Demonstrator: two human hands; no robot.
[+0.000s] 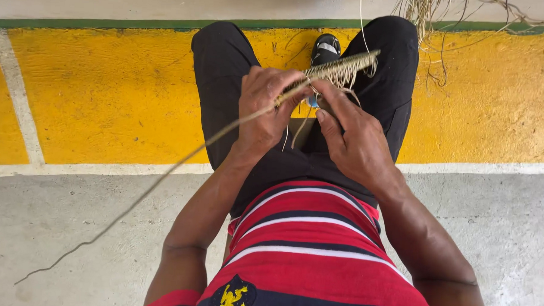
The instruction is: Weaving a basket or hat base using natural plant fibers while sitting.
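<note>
The left hand [263, 107] is closed around a narrow woven band of pale straw-coloured plant fibre [338, 68], gripping it near its worked end, while the right hand [352, 138] pinches the loose strands just beside the left hand's fingers, thumb and fingertips drawn close together. The band runs up and away beyond both hands, over the black trousers [218, 66]. One long thin fibre strand [162, 179] trails from under the left hand, down and outward over the yellow painted floor strip [105, 93] onto the grey concrete floor [70, 224]. Beyond the hands, a black shoe [326, 47] shows, and farther out lies a loose bundle of dry fibres [428, 7].
</note>
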